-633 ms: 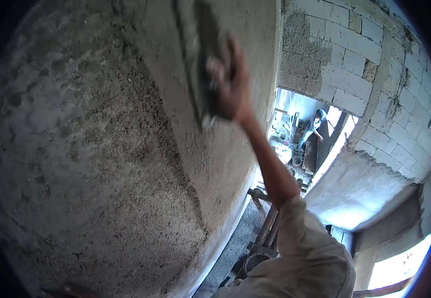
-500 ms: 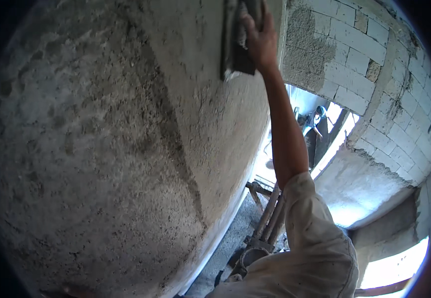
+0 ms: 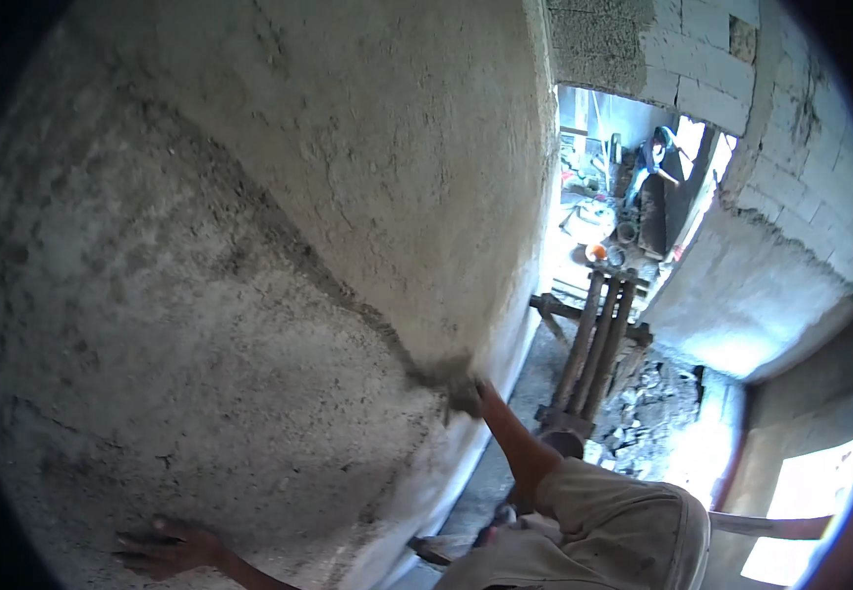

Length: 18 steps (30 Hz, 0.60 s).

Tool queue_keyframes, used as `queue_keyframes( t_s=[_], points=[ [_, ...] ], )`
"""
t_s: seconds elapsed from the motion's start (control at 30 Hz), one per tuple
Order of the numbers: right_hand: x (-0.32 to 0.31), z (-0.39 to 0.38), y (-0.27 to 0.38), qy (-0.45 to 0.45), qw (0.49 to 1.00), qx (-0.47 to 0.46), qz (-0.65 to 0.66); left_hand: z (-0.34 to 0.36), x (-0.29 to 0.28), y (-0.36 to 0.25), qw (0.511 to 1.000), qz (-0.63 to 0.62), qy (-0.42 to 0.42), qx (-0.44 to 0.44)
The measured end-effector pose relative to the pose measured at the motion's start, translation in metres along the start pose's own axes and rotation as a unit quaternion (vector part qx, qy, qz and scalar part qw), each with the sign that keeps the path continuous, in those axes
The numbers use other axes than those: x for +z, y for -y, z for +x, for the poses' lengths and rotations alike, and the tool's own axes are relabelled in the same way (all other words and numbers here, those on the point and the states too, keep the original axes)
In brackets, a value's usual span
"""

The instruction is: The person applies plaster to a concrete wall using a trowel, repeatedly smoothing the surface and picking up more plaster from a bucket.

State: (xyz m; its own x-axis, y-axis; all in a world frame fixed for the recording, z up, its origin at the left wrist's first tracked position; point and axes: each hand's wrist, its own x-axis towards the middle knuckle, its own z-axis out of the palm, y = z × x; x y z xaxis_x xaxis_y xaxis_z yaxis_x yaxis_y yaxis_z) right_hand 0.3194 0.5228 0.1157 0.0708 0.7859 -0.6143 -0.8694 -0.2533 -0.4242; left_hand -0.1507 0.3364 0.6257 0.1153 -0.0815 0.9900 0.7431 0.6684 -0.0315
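My right hand point(image 3: 487, 392) has swung down the smoother plaster point(image 3: 397, 197), fingers seemingly wrapped round the blurred plastering float point(image 3: 464, 397) just ahead of them — likely to meet its edge — while my left hand point(image 3: 176, 551), fingers spread, seems to brace against rougher wall point(image 3: 200, 393) around them.

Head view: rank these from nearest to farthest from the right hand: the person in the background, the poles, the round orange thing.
From the right hand, as the head view shows:
1. Poles: up and to the right of it.
2. Round orange thing: just above the poles' upper ends.
3. Person: farthest, higher up and further right.
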Motion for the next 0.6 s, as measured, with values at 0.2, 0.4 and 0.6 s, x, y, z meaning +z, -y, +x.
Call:
queue_keyframes(
  t_s=[0.2,0.4,0.6],
  points=[
    [-0.122,-0.154,-0.116,-0.276,0.916,0.016,-0.291,0.007,-0.025,0.062,0.999,0.043,0.014,0.03],
    [-0.153,-0.214,-0.061,-0.358,0.841,-0.243,-0.324,-0.005,-0.03,0.084,0.995,-0.094,0.024,0.028],
    [-0.082,-0.319,-0.062,-0.442,0.707,-0.454,-0.315,0.026,-0.064,0.203,0.995,-0.102,0.001,-0.015]
  ],
)
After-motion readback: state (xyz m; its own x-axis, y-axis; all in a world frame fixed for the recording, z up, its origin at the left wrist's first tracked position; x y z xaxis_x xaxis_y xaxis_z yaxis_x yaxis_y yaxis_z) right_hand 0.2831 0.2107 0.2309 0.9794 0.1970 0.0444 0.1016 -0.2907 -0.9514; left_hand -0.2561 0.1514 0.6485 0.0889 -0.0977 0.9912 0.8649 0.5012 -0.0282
